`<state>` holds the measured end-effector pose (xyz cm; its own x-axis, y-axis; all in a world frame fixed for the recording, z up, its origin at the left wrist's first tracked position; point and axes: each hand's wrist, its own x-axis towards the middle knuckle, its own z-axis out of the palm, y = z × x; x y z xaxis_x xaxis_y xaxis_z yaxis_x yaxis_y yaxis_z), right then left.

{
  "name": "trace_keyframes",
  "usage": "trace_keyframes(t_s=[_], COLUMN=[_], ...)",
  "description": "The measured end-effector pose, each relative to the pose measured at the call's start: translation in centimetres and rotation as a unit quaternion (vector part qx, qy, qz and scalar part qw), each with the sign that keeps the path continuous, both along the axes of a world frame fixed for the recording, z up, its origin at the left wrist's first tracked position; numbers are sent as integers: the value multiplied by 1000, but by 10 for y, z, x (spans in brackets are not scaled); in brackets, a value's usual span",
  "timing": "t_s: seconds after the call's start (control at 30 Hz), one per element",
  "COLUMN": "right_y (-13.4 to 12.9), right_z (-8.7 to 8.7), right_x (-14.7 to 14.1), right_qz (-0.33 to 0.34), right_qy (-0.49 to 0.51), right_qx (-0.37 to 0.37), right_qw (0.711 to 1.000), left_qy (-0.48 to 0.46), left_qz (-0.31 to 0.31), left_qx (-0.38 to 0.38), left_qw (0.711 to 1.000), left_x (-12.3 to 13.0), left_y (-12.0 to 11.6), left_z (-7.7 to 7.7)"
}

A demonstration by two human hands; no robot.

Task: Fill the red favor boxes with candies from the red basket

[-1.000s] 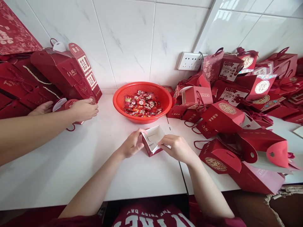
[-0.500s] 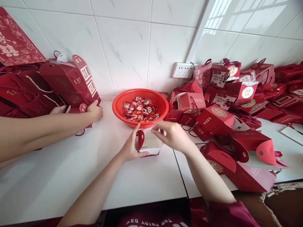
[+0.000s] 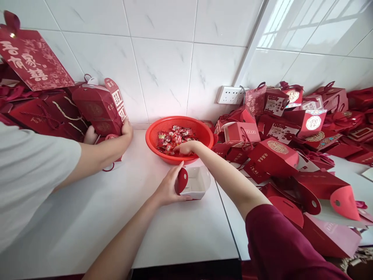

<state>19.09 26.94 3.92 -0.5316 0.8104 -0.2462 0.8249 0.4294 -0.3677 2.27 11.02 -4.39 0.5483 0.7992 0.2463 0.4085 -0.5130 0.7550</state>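
White tabletop (image 3: pixel 189 233) carries the box (image 3: pixel 198 182), left grip (image 3: pixel 169 188) clasping its side; right grip (image 3: pixel 187 147), closure unclear, touches candies (image 3: pixel 175 135).

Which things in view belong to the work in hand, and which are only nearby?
In use:
open gift box, in the left hand
wrapped sweets, at the right hand
red perforated basket

Apparently only nearby:
gift boxes piled on the right
white socket panel

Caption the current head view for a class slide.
Left hand holds an open box; right hand reaches into a red basket of small wrapped packets.
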Motion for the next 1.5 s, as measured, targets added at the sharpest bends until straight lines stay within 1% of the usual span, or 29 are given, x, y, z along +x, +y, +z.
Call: trace_keyframes(t_s=[0.1,0.23,0.37,0.5,0.63,0.83,1.0,1.07,1.13,1.23,1.3,1.4,1.43,1.47,1.5], right_y=[23,54,73,79,76,65,57,52,44,24,3,-39,-54,-71,-87], right_z=[-3,-7,-17,-26,-24,-17,-15,-11,-5,2,7,17,21,25,29], right_x=[6,21,33,34,33,30,20,21,24,31,36,50,56,64,71], right_qz=[-57,-130,-176,-164,-141,-108,-110,-111,-119,-128,-130,-137,-134,-124,-99], right_qy=[-1,-6,-40,-70,-77,-78,-95,-79,-47,22,73,156,200,285,361], right_qx=[20,67,98,74,29,-12,-19,-3,27,88,126,169,176,173,151], right_qw=[998,989,979,981,987,991,989,991,991,988,981,964,954,935,915], left_qy=[2,-20,-67,-131,-155,-147,-107,-84,-63,-42,-36,-38,-44,-51,-58], left_qz=[-2,-5,-12,-2,5,11,26,27,24,12,5,-1,-3,-5,-7], left_qx=[-4,-3,-34,-71,-61,-45,-16,2,21,46,49,27,19,10,4], left_qw=[1000,1000,997,989,986,988,994,996,998,998,998,999,999,999,998], left_x=[-1,-3,-4,-3,-2,-2,-5,-7,-7,-6,-3,1,2,2,3], left_y=[0,1,2,1,3,7,7,5,3,-2,-4,-5,-5,-4,-4], left_z=[0,0,0,-4,-9,-13,-7,-2,3,9,10,7,5,4,3])
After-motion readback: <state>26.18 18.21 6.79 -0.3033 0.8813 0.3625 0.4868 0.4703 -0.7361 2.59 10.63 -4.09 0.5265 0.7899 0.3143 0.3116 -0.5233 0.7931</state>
